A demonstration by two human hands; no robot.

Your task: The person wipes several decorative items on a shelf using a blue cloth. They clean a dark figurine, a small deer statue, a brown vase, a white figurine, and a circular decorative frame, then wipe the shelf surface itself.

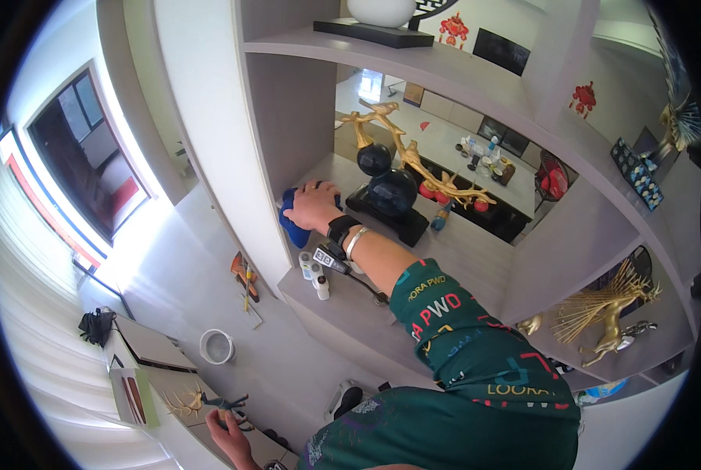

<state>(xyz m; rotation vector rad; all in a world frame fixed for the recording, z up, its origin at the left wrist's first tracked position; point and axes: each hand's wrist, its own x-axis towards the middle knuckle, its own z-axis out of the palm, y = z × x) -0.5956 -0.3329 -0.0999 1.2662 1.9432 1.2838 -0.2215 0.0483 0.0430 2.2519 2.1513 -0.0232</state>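
My right hand [315,205] presses a crumpled blue cloth [294,226] onto the grey shelf board [468,247], close to the upright side panel. Just right of the cloth stands a black gourd-shaped ornament [392,191] on a dark base, topped by a golden branch [394,132] with birds and red fruit. Below my right wrist, small white bottles [320,285] and a corded device [332,258] rest on the ledge. Down at the lower left, my left hand [230,437] grips a deer figurine [224,404] with golden antlers and a dark body.
A golden horse-like ornament [612,320] occupies the lower right compartment. Overhead, a white vase [381,12] sits on a black stand. On the floor are a white bucket [217,346] and orange-handled tools [244,279]. A low cabinet [150,346] lines the left side.
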